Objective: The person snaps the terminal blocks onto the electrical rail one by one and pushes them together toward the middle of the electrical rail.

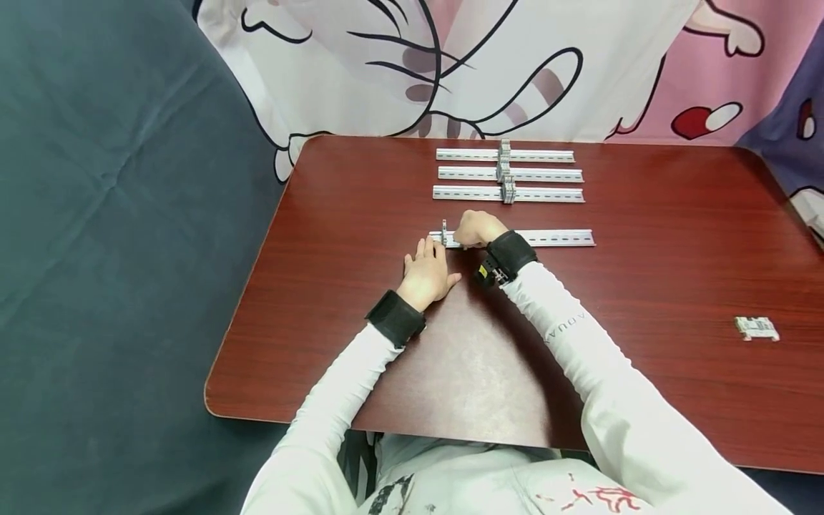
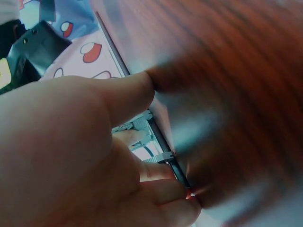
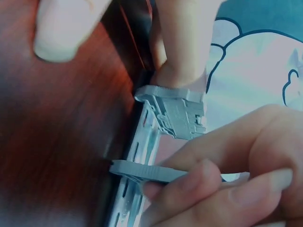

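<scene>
A slotted metal DIN rail (image 1: 556,238) lies across the table before both hands. My right hand (image 1: 478,229) pinches a thin grey terminal block (image 3: 147,170) between thumb and fingers, its edge across the rail. Another grey terminal block (image 3: 177,113) stands upright on the rail near the left end. My left hand (image 1: 426,275) is at that end, fingers extended, with a fingertip touching the standing block. In the right wrist view the left thumb (image 3: 57,35) is held away from the rail. Fingers hide part of the pinched block.
Behind, three similar rails (image 1: 470,192) lie parallel, with grey blocks (image 1: 508,189) grouped near their middles. A small pale module (image 1: 757,328) lies on the right of the brown table (image 1: 309,343). A patterned cloth (image 1: 515,71) hangs at the back edge.
</scene>
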### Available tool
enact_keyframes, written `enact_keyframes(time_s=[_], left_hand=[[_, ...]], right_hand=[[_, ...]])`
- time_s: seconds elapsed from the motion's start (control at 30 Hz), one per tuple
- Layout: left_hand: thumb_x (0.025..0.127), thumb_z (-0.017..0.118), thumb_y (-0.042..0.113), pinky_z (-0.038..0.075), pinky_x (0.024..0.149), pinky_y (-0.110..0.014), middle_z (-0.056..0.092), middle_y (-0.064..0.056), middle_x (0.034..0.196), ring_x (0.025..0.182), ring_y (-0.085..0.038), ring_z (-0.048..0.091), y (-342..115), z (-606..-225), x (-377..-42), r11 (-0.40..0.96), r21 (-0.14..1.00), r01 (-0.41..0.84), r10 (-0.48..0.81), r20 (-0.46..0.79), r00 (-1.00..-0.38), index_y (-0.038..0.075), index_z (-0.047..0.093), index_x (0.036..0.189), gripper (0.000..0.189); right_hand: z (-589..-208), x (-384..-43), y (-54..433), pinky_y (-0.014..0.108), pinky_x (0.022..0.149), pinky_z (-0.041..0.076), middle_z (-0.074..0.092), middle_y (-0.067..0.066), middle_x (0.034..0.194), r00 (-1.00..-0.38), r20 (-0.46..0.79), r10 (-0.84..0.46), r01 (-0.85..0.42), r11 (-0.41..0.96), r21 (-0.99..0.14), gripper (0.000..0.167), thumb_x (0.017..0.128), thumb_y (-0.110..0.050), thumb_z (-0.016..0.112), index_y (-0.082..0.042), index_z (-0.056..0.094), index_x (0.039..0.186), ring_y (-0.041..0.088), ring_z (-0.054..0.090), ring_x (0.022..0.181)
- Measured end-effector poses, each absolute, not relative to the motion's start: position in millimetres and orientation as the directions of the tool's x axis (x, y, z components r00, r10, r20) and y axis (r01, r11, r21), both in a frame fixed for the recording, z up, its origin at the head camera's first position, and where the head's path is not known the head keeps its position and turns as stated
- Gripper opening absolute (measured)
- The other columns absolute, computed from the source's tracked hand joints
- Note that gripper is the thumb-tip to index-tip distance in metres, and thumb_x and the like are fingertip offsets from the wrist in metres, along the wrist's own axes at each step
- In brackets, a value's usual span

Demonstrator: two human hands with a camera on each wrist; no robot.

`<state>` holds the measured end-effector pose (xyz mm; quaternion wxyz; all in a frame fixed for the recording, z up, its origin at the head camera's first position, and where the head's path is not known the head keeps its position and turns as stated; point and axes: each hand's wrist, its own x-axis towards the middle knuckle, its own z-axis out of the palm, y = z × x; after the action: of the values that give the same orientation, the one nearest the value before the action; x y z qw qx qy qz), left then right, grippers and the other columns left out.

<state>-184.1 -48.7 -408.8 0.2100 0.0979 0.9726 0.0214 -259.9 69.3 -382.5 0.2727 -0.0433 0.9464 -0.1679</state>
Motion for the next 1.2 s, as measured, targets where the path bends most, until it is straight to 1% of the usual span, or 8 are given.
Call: enact_keyframes(time_s=[0.13, 0.3, 0.53, 0.63, 0.7, 0.8, 0.9, 1.2], left_hand=[[0.099, 0.043, 0.051, 0.025, 0.117, -0.047, 0.009, -0.015, 0.163, 0.152, -0.025, 0.010, -48.0, -413.0, -181.7, 0.978, 0.095, 0.186, 0.209, -0.408, -0.889, 0.003, 0.013, 0.154, 0.079], [0.099, 0.043, 0.050, 0.024, 0.118, -0.048, 0.010, -0.017, 0.163, 0.152, -0.026, 0.010, -46.6, -415.0, -179.9, 0.974, 0.106, 0.198, 0.225, -0.410, -0.884, 0.002, 0.013, 0.154, 0.079], [0.100, 0.042, 0.049, 0.024, 0.118, -0.048, 0.010, -0.016, 0.163, 0.152, -0.026, 0.009, -44.0, -410.8, -183.9, 0.970, 0.121, 0.213, 0.243, -0.398, -0.884, 0.003, 0.012, 0.154, 0.077], [0.100, 0.042, 0.049, 0.024, 0.118, -0.049, 0.010, -0.015, 0.163, 0.152, -0.026, 0.009, -43.4, -408.8, -186.8, 0.971, 0.122, 0.207, 0.238, -0.388, -0.890, 0.003, 0.012, 0.154, 0.077], [0.100, 0.043, 0.049, 0.025, 0.118, -0.049, 0.010, -0.015, 0.163, 0.152, -0.026, 0.010, -43.1, -408.6, -187.7, 0.971, 0.125, 0.204, 0.237, -0.388, -0.891, 0.004, 0.013, 0.154, 0.077], [0.100, 0.043, 0.049, 0.024, 0.118, -0.049, 0.009, -0.015, 0.163, 0.152, -0.026, 0.008, -43.4, -409.6, -187.5, 0.971, 0.134, 0.199, 0.236, -0.402, -0.885, 0.004, 0.012, 0.154, 0.077], [0.100, 0.042, 0.050, 0.022, 0.119, -0.049, 0.006, -0.015, 0.163, 0.152, -0.026, 0.006, -45.0, -410.4, -186.9, 0.973, 0.138, 0.186, 0.227, -0.412, -0.882, 0.003, 0.011, 0.155, 0.078], [0.100, 0.040, 0.051, 0.020, 0.119, -0.049, 0.003, -0.015, 0.164, 0.152, -0.025, 0.003, -49.5, -409.4, -185.5, 0.976, 0.128, 0.177, 0.215, -0.426, -0.879, 0.003, 0.008, 0.155, 0.079]], right_hand=[[-386.9, -264.1, 68.7, 0.020, 0.044, 0.025, 0.038, -0.005, 0.047, -0.789, -0.580, -0.203, 0.018, 0.936, -0.351, 0.033, 0.088, -0.010, 0.041, -0.013, 0.045, 0.056, 0.006, 0.029, 0.040], [-391.4, -260.1, 72.2, 0.020, 0.046, 0.028, 0.042, -0.004, 0.050, -0.797, -0.577, -0.178, 0.033, 0.941, -0.336, 0.029, 0.090, -0.013, 0.042, -0.010, 0.053, 0.063, 0.007, 0.033, 0.042], [-388.4, -245.1, 77.5, 0.038, 0.071, 0.045, 0.057, 0.008, 0.085, -0.894, -0.435, -0.103, 0.035, 0.954, -0.297, 0.018, 0.090, -0.021, 0.048, -0.010, 0.055, 0.078, 0.024, 0.053, 0.080], [-389.8, -239.5, 82.0, 0.046, 0.080, 0.049, 0.061, 0.015, 0.099, -0.937, -0.336, -0.094, 0.020, 0.947, -0.320, 0.023, 0.093, -0.026, 0.048, -0.007, 0.057, 0.082, 0.031, 0.058, 0.090], [-391.7, -234.7, 89.8, 0.047, 0.079, 0.051, 0.066, 0.019, 0.093, -0.952, -0.284, -0.115, -0.005, 0.932, -0.361, 0.035, 0.097, -0.032, 0.046, -0.004, 0.060, 0.081, 0.033, 0.062, 0.087], [-392.9, -224.8, 110.6, 0.043, 0.073, 0.051, 0.067, 0.014, 0.068, -0.952, -0.260, -0.162, -0.040, 0.907, -0.420, 0.052, 0.100, -0.042, 0.043, -0.001, 0.063, 0.075, 0.029, 0.065, 0.070], [-392.2, -213.4, 140.9, 0.039, 0.068, 0.049, 0.060, 0.005, 0.051, -0.942, -0.277, -0.192, -0.052, 0.895, -0.442, 0.054, 0.100, -0.043, 0.044, -0.001, 0.064, 0.071, 0.023, 0.062, 0.056], [-387.6, -172.7, 227.5, 0.036, 0.065, 0.046, 0.061, 0.004, 0.056, -0.934, -0.289, -0.209, -0.065, 0.896, -0.439, 0.046, 0.100, -0.031, 0.048, 0.001, 0.065, 0.072, 0.016, 0.059, 0.056]])
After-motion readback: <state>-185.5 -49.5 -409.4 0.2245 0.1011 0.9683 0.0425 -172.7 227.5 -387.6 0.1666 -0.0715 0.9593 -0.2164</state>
